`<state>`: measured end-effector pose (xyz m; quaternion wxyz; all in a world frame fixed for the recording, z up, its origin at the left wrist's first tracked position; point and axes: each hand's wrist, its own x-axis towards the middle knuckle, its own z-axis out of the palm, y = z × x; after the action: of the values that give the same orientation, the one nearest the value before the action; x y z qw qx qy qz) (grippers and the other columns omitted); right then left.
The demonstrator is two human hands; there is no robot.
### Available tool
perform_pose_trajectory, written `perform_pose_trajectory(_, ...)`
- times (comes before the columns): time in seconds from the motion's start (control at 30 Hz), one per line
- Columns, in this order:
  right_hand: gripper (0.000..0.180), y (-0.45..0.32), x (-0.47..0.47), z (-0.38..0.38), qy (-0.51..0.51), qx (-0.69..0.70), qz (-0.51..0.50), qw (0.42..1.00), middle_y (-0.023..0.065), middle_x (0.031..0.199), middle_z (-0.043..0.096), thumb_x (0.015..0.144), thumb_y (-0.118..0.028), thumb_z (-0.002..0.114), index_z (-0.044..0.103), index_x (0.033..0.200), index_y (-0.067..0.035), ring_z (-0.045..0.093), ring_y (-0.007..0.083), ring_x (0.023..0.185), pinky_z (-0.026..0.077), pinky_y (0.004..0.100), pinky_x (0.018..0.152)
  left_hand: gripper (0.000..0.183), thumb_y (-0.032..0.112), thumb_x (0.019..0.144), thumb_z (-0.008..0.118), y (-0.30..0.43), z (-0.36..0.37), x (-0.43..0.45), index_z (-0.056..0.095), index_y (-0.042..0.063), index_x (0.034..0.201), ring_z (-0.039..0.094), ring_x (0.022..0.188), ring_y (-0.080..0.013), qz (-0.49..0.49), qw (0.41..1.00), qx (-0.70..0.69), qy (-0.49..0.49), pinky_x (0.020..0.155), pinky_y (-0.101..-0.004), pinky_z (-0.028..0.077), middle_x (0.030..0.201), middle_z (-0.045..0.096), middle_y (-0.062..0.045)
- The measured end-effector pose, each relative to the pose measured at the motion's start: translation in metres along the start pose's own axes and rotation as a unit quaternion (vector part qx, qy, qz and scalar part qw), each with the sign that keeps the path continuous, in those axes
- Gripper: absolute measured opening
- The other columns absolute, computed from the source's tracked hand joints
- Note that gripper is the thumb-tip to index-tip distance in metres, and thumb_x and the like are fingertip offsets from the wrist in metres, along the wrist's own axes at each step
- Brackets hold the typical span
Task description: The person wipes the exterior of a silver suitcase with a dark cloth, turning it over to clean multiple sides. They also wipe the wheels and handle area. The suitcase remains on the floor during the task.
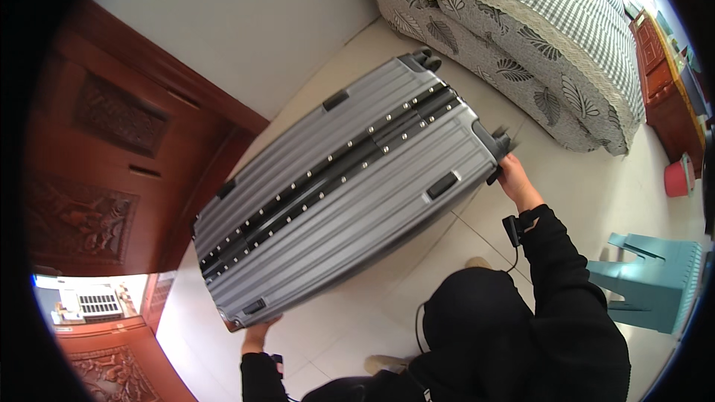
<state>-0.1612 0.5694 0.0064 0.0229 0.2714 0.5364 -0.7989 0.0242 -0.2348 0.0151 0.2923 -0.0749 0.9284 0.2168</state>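
Observation:
Before me a large grey ribbed hard-shell suitcase (363, 209) lies on its side at a slant, a black riveted band running along the middle of the side that faces up. My right hand (516, 178) grips the wheel-end corner, close to a black caster wheel (501, 142) that looks blurred. At the opposite end, my left hand (260, 330) holds the lower corner from beneath, its fingers partly hidden by the shell. More casters (427, 58) stick out at the far top corner. Whether the suitcase rests on the tiled floor (402, 279) cannot be told.
A carved reddish-brown wooden door (184, 134) and a white wall (234, 28) flank the suitcase on the left. Beyond it stands a bed with a leaf-patterned cover (503, 67). To my right are a teal plastic stool (659, 279), a red bucket (677, 178) and a wooden cabinet (662, 78).

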Motion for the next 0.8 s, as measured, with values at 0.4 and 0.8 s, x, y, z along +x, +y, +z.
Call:
perform_pose_trajectory(0.4,0.070,0.030,0.020,0.036,-0.049,-0.061,-0.013,0.997,0.0053,0.137,0.064,0.097,-0.060,0.062,0.058,0.145,-0.009,0.057,0.0205,0.127,0.046,0.0350,0.104,0.053,0.005,0.084,0.079,0.064,0.035,0.002,0.061,0.006,0.134,0.061,0.116,-0.0188,-0.016,0.877,-0.475,0.067,0.102,-0.0352,0.051,0.128,0.064,-0.003)
perform_pose_trajectory(0.8,0.064,-0.034,0.025,0.024,0.009,0.026,-0.040,0.999,0.0077,0.142,0.064,0.107,-0.056,0.044,0.055,0.149,-0.009,0.055,0.0222,0.131,0.039,0.0355,0.112,0.071,-0.006,0.076,0.077,0.183,0.002,-0.070,0.054,0.005,0.142,0.058,0.122,-0.0229,-0.011,0.870,-0.456,0.187,0.102,-0.0381,0.050,0.134,0.060,-0.008)
